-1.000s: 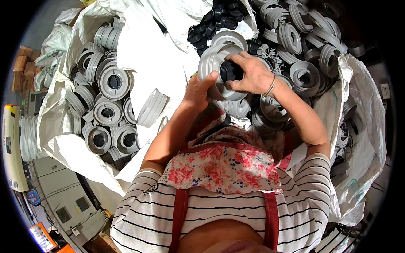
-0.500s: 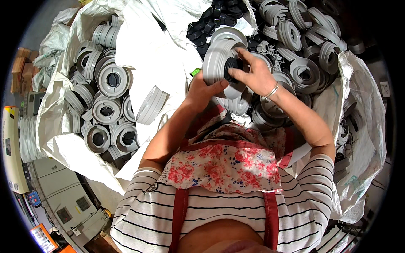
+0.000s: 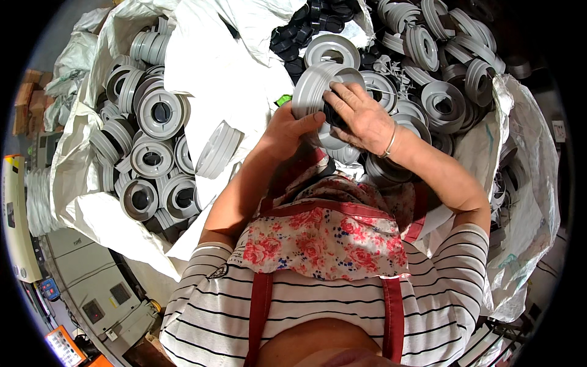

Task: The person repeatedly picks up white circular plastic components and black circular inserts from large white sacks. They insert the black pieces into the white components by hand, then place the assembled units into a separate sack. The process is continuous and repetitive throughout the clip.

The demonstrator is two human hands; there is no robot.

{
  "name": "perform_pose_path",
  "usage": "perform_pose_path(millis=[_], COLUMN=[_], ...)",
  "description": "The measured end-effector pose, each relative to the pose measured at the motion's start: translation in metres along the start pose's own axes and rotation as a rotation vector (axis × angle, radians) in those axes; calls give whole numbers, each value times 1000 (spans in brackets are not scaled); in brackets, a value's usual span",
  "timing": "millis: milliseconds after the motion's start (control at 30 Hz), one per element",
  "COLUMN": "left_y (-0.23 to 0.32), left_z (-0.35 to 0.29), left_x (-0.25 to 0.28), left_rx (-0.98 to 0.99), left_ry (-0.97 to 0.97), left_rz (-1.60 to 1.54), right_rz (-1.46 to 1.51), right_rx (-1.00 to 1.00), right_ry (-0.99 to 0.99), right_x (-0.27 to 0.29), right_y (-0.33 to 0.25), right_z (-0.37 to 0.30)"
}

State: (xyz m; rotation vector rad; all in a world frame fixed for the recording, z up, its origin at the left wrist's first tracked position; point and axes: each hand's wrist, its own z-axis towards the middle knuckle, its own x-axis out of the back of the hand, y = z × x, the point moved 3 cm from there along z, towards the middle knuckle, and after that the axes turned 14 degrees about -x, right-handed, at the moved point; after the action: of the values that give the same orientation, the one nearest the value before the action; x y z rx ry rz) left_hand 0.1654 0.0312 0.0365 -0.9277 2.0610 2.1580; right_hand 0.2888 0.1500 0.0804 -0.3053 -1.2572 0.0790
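Note:
My left hand grips the near left side of a grey ribbed plastic ring, thumb along its rim. The ring is held tilted in front of me, with its opening turned to the right. In that opening sits a round black ribbed plastic part, mostly covered by my right hand. The right fingers lie close together across the black part, pressing on it; its far side and the thumb are hidden. Just beyond the held ring lies another grey ring.
A white woven sack at left holds several grey rings with black centres. One grey ring lies on white sacking. Black parts are heaped at the back. More grey rings and a white sack are at right.
My right hand has gone from a thumb-and-finger pinch on the black part to fingers laid flat over it. The held grey ring has tipped slightly; my left hand keeps its grip.

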Motion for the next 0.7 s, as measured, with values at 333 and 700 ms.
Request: perform_pose_path(millis=[333, 700], left_y=[1, 139], left_z=[-4, 1], left_x=[0, 52], left_rx=[86, -977], left_ry=[74, 723], left_rz=[-129, 1307], right_rz=[36, 10], right_rx=[34, -522], right_ry=[-2, -162], right_x=[-12, -62], right_y=[3, 81], right_z=[3, 36])
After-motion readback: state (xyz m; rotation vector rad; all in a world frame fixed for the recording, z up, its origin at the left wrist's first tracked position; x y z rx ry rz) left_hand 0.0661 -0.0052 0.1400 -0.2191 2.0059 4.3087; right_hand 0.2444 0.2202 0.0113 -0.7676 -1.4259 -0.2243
